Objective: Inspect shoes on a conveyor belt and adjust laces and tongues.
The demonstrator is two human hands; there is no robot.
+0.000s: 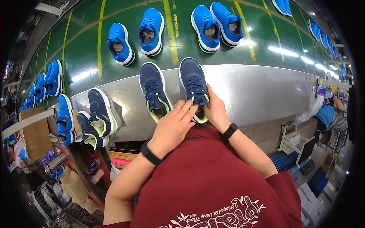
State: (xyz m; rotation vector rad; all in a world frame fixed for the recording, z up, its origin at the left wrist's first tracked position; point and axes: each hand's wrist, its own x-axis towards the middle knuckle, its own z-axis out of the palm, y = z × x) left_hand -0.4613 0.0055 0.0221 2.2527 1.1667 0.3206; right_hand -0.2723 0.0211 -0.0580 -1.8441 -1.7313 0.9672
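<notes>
Closest to the lens, below the dark red shirt, the fingers of the left hand lie stretched and loosely spread, flat over the heel opening of the right-hand navy mesh sneaker with the yellow-green collar, touching it rather than clamping. The right hand curls around that sneaker's heel from the other side, its fingers bent against the collar; whether they pinch the tongue or only rest there cannot be told. The sneaker sits toe-away on the brushed steel desk, right at the near edge in front of the person's body. To do this handling well, a judgement only, the shoe seems best steadied at the heel by one hand while the other works the collar, keeping the sole flat. Just beside it on the left stands its navy twin, apart from both hands. Farther left lie more navy pairs, and beyond runs a green conveyor belt carrying bright blue sneakers.
</notes>
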